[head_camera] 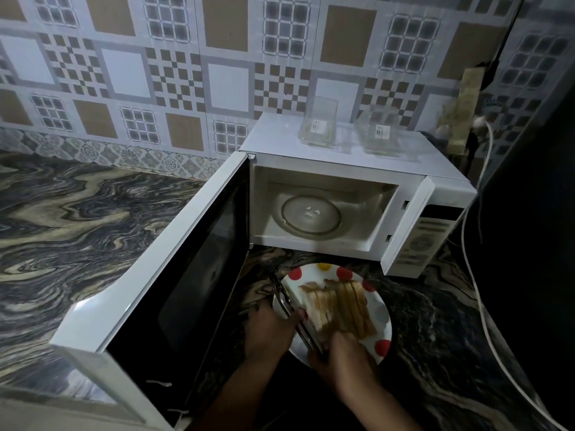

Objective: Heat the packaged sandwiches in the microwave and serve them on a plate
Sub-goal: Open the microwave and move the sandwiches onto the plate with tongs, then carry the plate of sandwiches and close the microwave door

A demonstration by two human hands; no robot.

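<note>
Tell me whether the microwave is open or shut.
Open. The microwave door is swung wide to the left, exposing the cavity and its bare glass turntable.

You're looking at a dark marbled counter (77, 213). On it the white microwave (357, 194) sits at the far right, door swung open. Just in front of it, near you, lies the dotted plate (311, 272).
</note>
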